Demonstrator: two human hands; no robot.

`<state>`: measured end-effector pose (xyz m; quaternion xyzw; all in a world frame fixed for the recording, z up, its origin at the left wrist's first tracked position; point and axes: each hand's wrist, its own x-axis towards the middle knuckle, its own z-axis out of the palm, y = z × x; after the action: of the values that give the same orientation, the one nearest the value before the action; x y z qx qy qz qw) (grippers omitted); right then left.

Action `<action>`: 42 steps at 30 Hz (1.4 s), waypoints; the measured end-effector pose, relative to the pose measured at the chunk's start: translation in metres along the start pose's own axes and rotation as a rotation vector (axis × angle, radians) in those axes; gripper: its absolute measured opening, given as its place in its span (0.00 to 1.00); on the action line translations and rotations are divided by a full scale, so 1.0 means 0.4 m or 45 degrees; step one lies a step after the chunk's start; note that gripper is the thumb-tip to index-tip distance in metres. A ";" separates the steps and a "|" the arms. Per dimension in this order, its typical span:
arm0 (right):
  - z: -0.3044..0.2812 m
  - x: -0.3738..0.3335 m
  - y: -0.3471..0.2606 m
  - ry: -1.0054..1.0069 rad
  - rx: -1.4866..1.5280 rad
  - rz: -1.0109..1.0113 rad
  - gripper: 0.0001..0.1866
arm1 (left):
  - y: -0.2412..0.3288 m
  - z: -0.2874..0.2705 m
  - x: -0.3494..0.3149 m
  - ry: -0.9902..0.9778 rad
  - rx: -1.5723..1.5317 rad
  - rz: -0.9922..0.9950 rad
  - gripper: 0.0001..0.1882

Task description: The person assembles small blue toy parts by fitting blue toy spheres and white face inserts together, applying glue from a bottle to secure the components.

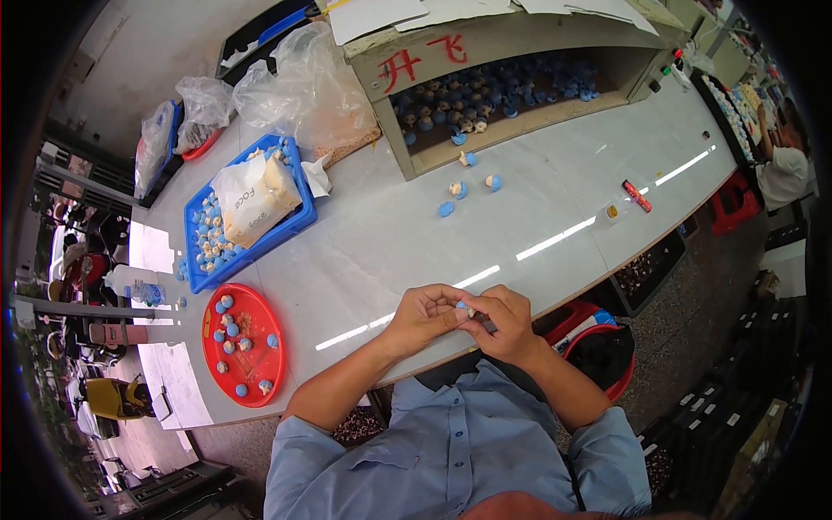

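Close to the table's front edge, a small blue-and-cream doll head point(465, 308) is pinched between my two hands. My left hand point(423, 319) grips it from one side with thumb and fingertips. From the other side my right hand point(505, 322) closes on it, fingers curled. Fingers partly cover the piece, so its details are hidden. Farther back on the grey table point(373, 234) lie a few similar loose heads, among them one blue-and-cream head point(458, 189) and a flat blue piece point(445, 210).
At the left, a red tray point(279, 368) holds several heads. Behind it, a blue basket point(192, 247) carries more heads and a printed bag point(256, 201). A metal box point(394, 143), open at the front, contains many pieces. A red tube point(637, 196) lies at the right.
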<state>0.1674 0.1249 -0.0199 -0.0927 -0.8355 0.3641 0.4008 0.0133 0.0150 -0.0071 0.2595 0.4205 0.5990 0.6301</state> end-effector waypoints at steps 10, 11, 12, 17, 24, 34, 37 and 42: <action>-0.020 0.011 0.002 -0.001 0.318 0.219 0.17 | 0.013 -0.003 0.003 0.093 -0.084 -0.041 0.16; -0.017 0.005 0.005 -0.013 0.424 0.296 0.16 | 0.006 -0.008 0.003 0.087 -0.030 0.001 0.16; -0.014 0.001 0.006 -0.026 0.530 0.374 0.16 | 0.003 -0.010 0.003 0.082 0.024 0.042 0.15; -0.010 -0.001 -0.002 -0.091 0.673 0.635 0.15 | -0.003 0.010 -0.004 0.216 0.196 0.141 0.13; -0.010 0.017 -0.006 -0.086 0.594 0.661 0.11 | -0.005 0.023 -0.001 0.345 0.591 0.407 0.15; -0.039 0.026 0.001 -0.219 0.792 0.932 0.08 | 0.009 0.026 -0.007 0.255 0.807 0.511 0.18; -0.037 0.024 0.004 -0.206 0.858 0.901 0.07 | 0.006 0.021 -0.007 0.244 0.887 0.561 0.19; -0.036 0.026 0.004 -0.217 0.877 0.928 0.08 | 0.010 0.025 -0.009 0.234 0.935 0.541 0.20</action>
<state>0.1709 0.1382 -0.0087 -0.2107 -0.6101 0.7410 0.1852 0.0199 0.0140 0.0018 0.4927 0.5975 0.5466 0.3186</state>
